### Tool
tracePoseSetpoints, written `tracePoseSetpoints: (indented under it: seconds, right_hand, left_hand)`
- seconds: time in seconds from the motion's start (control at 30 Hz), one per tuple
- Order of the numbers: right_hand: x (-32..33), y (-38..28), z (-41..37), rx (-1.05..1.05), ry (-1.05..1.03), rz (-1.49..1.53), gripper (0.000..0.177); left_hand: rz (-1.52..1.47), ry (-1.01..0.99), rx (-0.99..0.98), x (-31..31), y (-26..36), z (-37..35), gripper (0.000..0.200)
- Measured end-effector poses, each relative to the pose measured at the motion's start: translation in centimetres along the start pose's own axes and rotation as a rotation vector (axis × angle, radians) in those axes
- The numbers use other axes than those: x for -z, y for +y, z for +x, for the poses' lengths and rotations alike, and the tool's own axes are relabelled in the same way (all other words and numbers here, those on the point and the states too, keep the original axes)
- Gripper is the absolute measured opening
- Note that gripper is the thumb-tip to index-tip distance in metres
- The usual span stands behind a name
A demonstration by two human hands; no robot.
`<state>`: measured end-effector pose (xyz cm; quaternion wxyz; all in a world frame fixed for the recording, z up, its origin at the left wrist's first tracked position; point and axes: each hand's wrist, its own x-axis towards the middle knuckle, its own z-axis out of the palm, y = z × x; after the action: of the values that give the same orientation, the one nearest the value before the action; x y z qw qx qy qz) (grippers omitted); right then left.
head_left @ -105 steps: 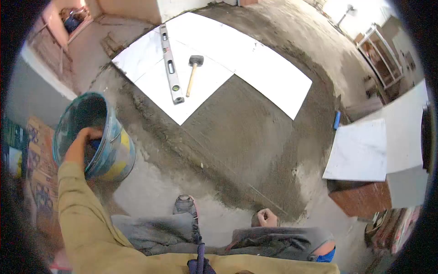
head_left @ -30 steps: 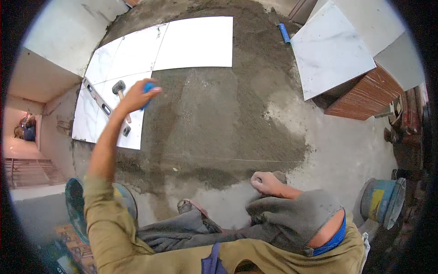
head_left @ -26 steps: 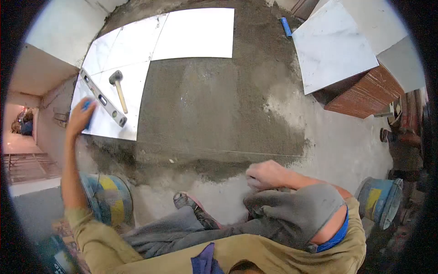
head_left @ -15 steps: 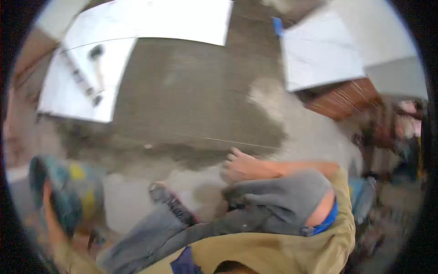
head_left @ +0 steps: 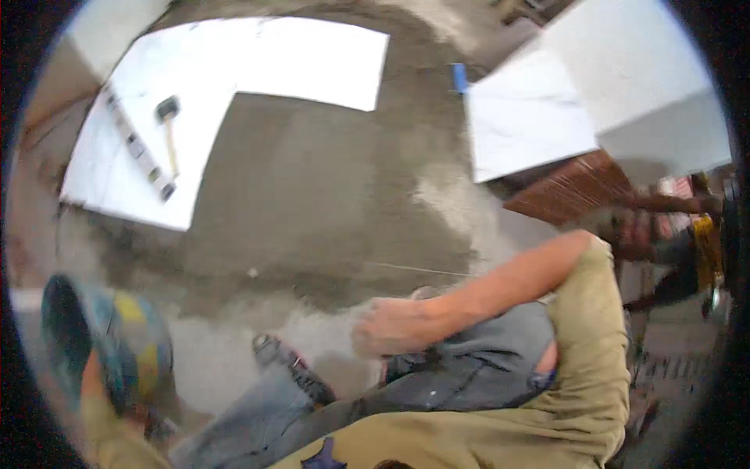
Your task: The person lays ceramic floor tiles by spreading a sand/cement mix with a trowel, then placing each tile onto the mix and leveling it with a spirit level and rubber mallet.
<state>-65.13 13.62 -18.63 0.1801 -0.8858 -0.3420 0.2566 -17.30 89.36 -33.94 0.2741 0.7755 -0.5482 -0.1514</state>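
Note:
The picture is blurred by motion. My left hand (head_left: 92, 374) is low at the left, against the blue and yellow bucket (head_left: 117, 340); its fingers do not show clearly. My right hand (head_left: 387, 327) hovers over my bent knee in grey trousers (head_left: 469, 367), fingers loosely curled with nothing seen in them. In front of me spreads a grey mortar bed (head_left: 312, 187). White floor tiles (head_left: 258, 62) lie at its far left. A rubber mallet (head_left: 166, 119) and a long spirit level (head_left: 141, 148) rest on them.
A loose white tile (head_left: 523, 117) lies at the right beside a larger pale slab (head_left: 648, 78) and a brown block (head_left: 570, 187). A small blue object (head_left: 459, 76) sits at the mortar's far edge. My shoe (head_left: 281, 359) rests on bare concrete.
My left arm swung from over the tiles, where it held a small blue thing, down to the bucket. My right hand left the knee and moved left. The view tilted.

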Motion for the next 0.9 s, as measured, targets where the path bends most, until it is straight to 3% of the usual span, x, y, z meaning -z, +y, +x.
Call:
tracePoseSetpoints:
  seconds: [0.07,0.1,0.17,0.2,0.23,0.3,0.37,0.43,0.5,0.53,0.57,0.63,0.73,0.8,0.87,0.9]
  right_hand:
    - [1.0,-0.5,-1.1,-0.045,-0.223,0.099,0.018]
    - [3.1,-0.6,-1.6,-0.074,-0.341,0.147,0.018]
    - [2.5,-0.2,-2.2,-0.111,-0.239,0.035,0.019]
    - [2.3,0.0,-2.3,-0.195,-0.142,-0.068,0.020]
    - [2.6,0.1,-2.6,-0.180,-0.136,-0.064,0.020]
    - [3.4,0.8,-3.4,-0.283,-0.056,-0.033,0.021]
    - [2.6,1.8,-4.2,-0.329,-0.061,-0.034,0.020]
    - [1.8,2.1,-4.8,-0.374,-0.074,-0.028,0.019]
    - [1.5,2.4,-5.0,-0.416,-0.061,-0.043,0.018]
    - [1.1,2.4,-5.1,-0.408,-0.061,-0.044,0.018]
    - [0.5,2.4,-5.2,-0.383,-0.052,-0.038,0.019]
    - [0.2,1.9,-5.0,-0.363,-0.040,-0.033,0.021]
    - [0.5,1.3,-4.9,-0.411,-0.129,0.048,0.020]
    - [0.4,1.4,-5.1,-0.397,-0.099,0.053,0.019]
    - [0.9,1.5,-5.4,-0.432,-0.060,0.074,0.019]
    - [1.2,1.4,-5.6,-0.458,-0.029,0.095,0.019]
  left_hand:
    - [0.069,-0.038,0.063,7.9,6.4,-5.6,0.051]
    - [0.095,-0.084,0.047,10.3,6.1,-7.1,0.052]
    - [0.132,-0.180,0.006,14.7,1.2,1.9,0.054]
    - [0.142,-0.219,-0.012,15.4,0.0,13.4,0.055]
    - [0.149,-0.225,0.002,14.4,6.5,16.3,0.055]
    - [-0.944,0.310,0.779,16.9,14.3,20.7,0.047]
    - [-0.823,0.389,0.314,14.2,24.4,27.2,0.054]
    - [-1.168,0.256,0.704,18.5,21.2,30.5,0.066]
    - [-1.011,0.232,0.553,15.8,20.6,34.2,0.070]
    - [-1.022,0.051,0.594,13.7,24.6,38.3,0.069]
    - [-0.915,-0.041,0.478,10.4,25.9,41.5,0.065]
    - [-0.839,-0.375,0.647,5.0,27.5,47.5,0.059]
    - [-0.592,-0.794,0.563,-5.4,26.6,54.0,0.058]
    - [-0.298,-0.931,0.296,-10.8,25.3,57.4,0.058]
    - [-0.092,-1.024,0.468,-13.7,26.2,60.8,0.054]
    - [-0.082,-1.036,0.455,-15.2,25.7,62.7,0.054]
